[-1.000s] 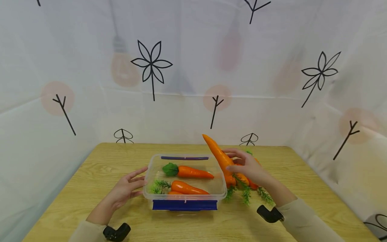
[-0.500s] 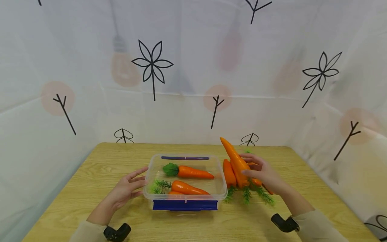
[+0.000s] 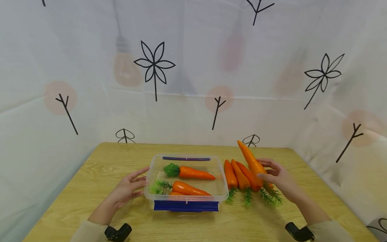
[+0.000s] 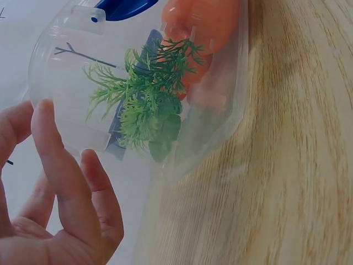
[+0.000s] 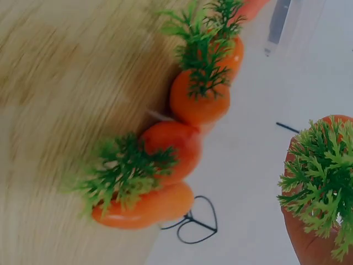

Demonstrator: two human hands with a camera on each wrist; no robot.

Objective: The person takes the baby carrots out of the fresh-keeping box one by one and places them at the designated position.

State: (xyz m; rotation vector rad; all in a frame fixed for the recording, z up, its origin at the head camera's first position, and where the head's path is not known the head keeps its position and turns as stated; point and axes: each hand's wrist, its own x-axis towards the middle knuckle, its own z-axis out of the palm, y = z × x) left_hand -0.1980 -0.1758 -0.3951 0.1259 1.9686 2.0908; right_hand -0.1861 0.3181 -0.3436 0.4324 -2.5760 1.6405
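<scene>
My right hand (image 3: pixel 281 179) grips an orange carrot (image 3: pixel 250 158), holding it tilted with its tip up and to the left. Its leafy green top (image 5: pixel 325 182) fills the right edge of the right wrist view. Below and left of that hand, several carrots (image 3: pixel 231 178) lie side by side on the table, green tops toward me. A clear plastic box (image 3: pixel 185 198) with blue clips stands left of them, holding several carrots (image 3: pixel 196 173). My left hand (image 3: pixel 130 188) has its fingers extended at the box's left side; in the left wrist view, a fingertip (image 4: pixel 45 107) meets the box wall.
The wooden table (image 3: pixel 121 158) bears the box at its middle and the loose carrots at the right. A white cloth (image 3: pixel 187 117) with printed flowers hangs behind and at both sides. Black wrist cameras (image 3: pixel 118 232) sit on both sleeves.
My right hand has carried the carrot rightward, from beside the box's rim to over the right end of the row. More loose carrots now show. The left hand stays at the box.
</scene>
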